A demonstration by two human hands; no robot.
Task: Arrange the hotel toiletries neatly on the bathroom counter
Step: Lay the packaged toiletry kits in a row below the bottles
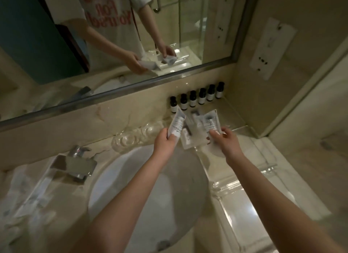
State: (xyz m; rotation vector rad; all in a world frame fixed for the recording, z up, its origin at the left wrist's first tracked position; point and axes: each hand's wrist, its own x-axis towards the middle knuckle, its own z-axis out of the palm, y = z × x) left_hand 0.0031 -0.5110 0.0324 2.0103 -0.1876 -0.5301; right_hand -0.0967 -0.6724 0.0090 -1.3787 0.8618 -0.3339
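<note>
My left hand (165, 140) grips a long white toiletry packet (177, 123) by its lower end, tilted up to the right. My right hand (224, 138) pinches a clear-and-white sachet (209, 122) by its lower edge. Both hover over a clear acrylic tray (237, 119) on the marble counter. More flat packets (190, 138) lie on the tray between my hands. Several small dark bottles (197, 99) with white labels stand in a row along the tray's back, against the wall.
A round white sink (146, 192) lies below my arms, with a chrome faucet (77, 162) at its left. Wrapped items (28, 192) rest on the left counter. A glass dish (130, 138) sits behind the sink. The mirror (113, 45) hangs above; a second clear tray (244, 188) lies at right.
</note>
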